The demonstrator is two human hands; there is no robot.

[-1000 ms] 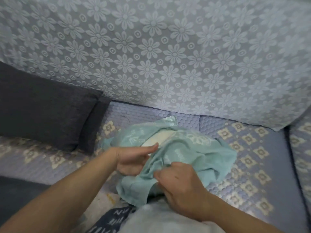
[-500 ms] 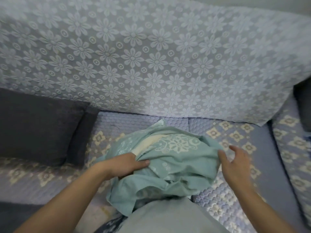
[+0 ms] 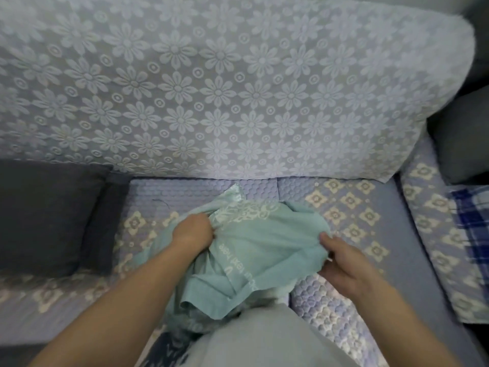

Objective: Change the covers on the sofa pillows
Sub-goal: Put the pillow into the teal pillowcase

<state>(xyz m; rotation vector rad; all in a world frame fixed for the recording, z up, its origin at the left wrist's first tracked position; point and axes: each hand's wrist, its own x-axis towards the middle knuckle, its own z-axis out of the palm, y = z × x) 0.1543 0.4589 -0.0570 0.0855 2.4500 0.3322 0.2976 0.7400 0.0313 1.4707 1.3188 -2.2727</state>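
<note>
left hand (image 3: 192, 231) fingers: buried in the teal cover (image 3: 254, 250), grip unseen.
pillow: hidden inside it.
dark cushion (image 3: 45, 215), 9 o'clock: cut by frame edge.
plaid cloth (image 3: 471, 223), 3 o'clock: likewise cropped.

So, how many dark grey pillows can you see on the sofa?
2: one dark grey fabric pillow leaning at the left, one dark grey pillow at the far right edge. Others may be hidden outside the view.

Blue plaid cloth (image 3: 469, 223) on the right seat, floral throw (image 3: 211, 83) behind
</note>
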